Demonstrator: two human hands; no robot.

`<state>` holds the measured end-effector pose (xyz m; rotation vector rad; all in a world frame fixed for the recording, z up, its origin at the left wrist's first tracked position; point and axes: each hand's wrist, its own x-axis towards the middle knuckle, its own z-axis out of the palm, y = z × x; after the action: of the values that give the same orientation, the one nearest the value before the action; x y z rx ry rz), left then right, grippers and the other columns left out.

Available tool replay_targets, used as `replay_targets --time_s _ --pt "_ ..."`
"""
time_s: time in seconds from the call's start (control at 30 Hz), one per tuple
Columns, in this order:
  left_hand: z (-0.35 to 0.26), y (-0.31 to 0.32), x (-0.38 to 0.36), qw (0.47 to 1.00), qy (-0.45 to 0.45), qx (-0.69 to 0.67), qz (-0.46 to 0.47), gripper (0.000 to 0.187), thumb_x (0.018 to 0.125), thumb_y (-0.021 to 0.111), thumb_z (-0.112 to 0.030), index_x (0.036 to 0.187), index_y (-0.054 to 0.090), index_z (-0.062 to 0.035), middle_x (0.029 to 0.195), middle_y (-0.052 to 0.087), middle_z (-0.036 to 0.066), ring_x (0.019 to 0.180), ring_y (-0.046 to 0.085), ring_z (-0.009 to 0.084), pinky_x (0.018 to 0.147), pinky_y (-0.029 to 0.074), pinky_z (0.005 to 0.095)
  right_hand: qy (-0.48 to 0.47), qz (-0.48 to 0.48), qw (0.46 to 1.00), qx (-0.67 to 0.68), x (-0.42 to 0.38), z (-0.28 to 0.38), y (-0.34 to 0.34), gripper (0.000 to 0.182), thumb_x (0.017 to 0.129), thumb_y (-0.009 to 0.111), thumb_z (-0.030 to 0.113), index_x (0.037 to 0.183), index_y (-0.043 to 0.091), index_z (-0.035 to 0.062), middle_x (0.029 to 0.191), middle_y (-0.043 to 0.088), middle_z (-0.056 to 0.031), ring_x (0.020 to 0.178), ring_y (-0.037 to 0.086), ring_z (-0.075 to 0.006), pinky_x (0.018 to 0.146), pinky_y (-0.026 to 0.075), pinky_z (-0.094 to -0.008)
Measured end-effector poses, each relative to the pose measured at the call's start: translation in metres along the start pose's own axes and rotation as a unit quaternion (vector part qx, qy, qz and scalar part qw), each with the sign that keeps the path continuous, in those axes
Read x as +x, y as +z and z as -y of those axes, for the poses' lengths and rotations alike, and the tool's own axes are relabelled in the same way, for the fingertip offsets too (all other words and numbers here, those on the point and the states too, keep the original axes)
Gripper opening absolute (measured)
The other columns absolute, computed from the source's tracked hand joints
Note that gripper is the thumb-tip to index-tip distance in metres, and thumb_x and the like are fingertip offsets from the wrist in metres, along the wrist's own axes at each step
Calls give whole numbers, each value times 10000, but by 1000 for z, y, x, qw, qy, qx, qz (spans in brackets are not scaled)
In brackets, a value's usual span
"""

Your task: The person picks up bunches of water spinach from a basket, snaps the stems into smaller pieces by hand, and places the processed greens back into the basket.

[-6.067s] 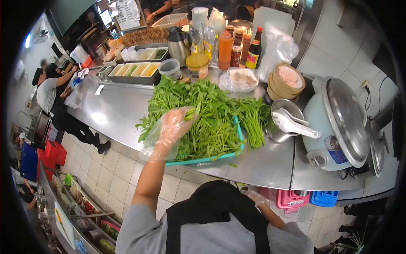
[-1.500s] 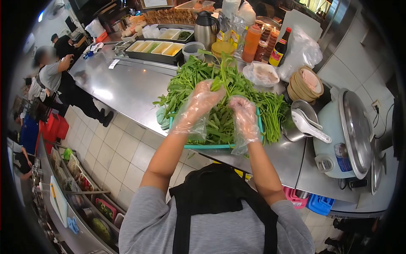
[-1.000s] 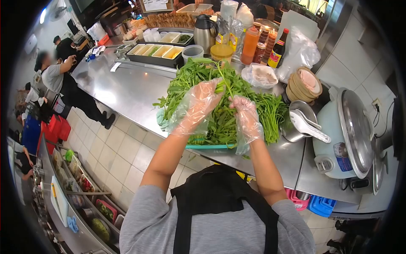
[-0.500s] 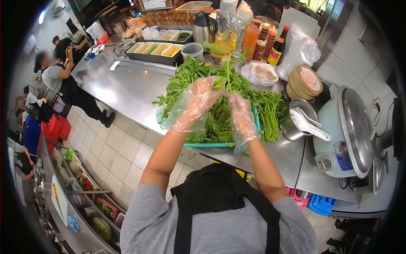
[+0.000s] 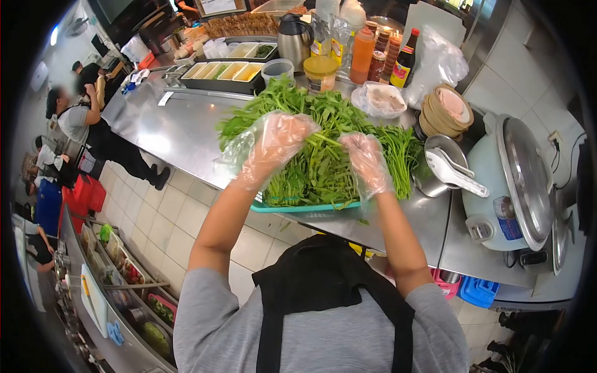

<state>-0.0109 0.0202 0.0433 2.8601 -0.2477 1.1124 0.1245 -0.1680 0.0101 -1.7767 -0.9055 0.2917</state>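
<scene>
Both hands wear clear plastic gloves over a heap of leafy green vegetables (image 5: 323, 177) in a teal basket (image 5: 308, 209). My left hand (image 5: 283, 138) is closed around green stems (image 5: 326, 139) that run across toward the right. At their other end my right hand (image 5: 364, 156) has its fingers pinched together on a stem. The fingertips are partly hidden by the crinkled gloves. Long cut stalks (image 5: 401, 152) lie to the right of the basket, and leaves spill over its far side.
Behind the greens stand a lidded tub (image 5: 321, 73), a steel jug (image 5: 295, 40) and sauce bottles (image 5: 405, 59). To the right are a steel pot (image 5: 424, 180) with white spoons, stacked bowls (image 5: 445, 109) and a large rice cooker (image 5: 497, 180). A person (image 5: 81, 121) stands at the far left.
My left hand has moved slightly left and turned knuckles up. The upright stem between the hands now lies nearly level. My right hand has shifted a little right.
</scene>
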Motion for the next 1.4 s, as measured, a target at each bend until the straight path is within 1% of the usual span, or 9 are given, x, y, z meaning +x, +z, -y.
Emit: replay_targets --time_s 0.13,0.47,0.63,0.8,0.87,1.03,1.13,1.3,1.4 --pt "14 8 -29 995 -69 -36 56 459 680 711 -38 1117 636 -158 1064 630 54 997 576 260 857 443 421 -75 -17 996 -46 0 17 -1 353 922 611 367 1008 701 36 959 680 -178 888 657 -308 821 500 -389" --pt "-15 -10 -15 997 1 81 -5 489 707 685 -56 1180 606 -149 1017 612 48 929 585 263 846 449 426 -315 26 911 -266 20 15 18 250 856 618 138 1103 642 118 966 634 -132 844 610 -341 758 470 -451" --pt "-27 -28 25 987 -87 79 108 547 664 738 -88 1190 594 -132 1027 646 91 875 643 303 755 498 435 -377 7 906 -193 33 39 -5 279 840 616 110 1115 639 72 917 650 -138 813 620 -354 729 494 -432" --pt "-40 -27 35 990 -122 69 8 645 614 773 -96 1227 577 -127 1050 657 116 872 658 313 733 534 412 -194 -30 981 -1 25 69 -5 189 908 602 162 972 705 18 785 676 -114 708 637 -269 668 504 -366" --pt "-40 -23 33 991 -122 54 -29 570 651 772 -110 1194 602 -119 1028 668 118 871 665 300 736 539 404 30 -3 984 177 22 81 -10 227 921 632 220 1000 713 23 832 696 -51 733 627 -160 670 506 -336" --pt "-42 -47 36 955 -274 -24 -111 139 862 711 -217 945 720 -106 840 694 112 811 681 236 742 542 371 -69 108 991 29 20 47 -26 290 901 659 280 1057 706 39 902 708 -65 878 657 -185 855 503 -324" --pt "-32 -68 32 960 -240 38 -137 137 864 705 -218 953 720 -115 835 690 95 795 673 239 734 537 364 -224 12 961 -163 4 14 -16 315 913 626 305 1070 704 43 1030 710 -119 945 666 -256 905 497 -360" --pt "-14 -69 34 979 -73 74 -176 169 864 705 -224 991 703 -112 859 690 93 826 676 245 723 533 366 50 10 997 -61 -24 -12 -15 304 928 585 293 1151 673 106 1232 612 -141 1143 572 -290 952 476 -404" --pt "-29 -42 27 971 -220 -98 -1 251 857 702 -270 1051 670 -113 942 695 102 889 677 234 744 536 368 -119 -29 961 -249 -51 -5 6 247 924 581 256 1063 702 93 1146 645 -128 1083 594 -292 918 492 -405"
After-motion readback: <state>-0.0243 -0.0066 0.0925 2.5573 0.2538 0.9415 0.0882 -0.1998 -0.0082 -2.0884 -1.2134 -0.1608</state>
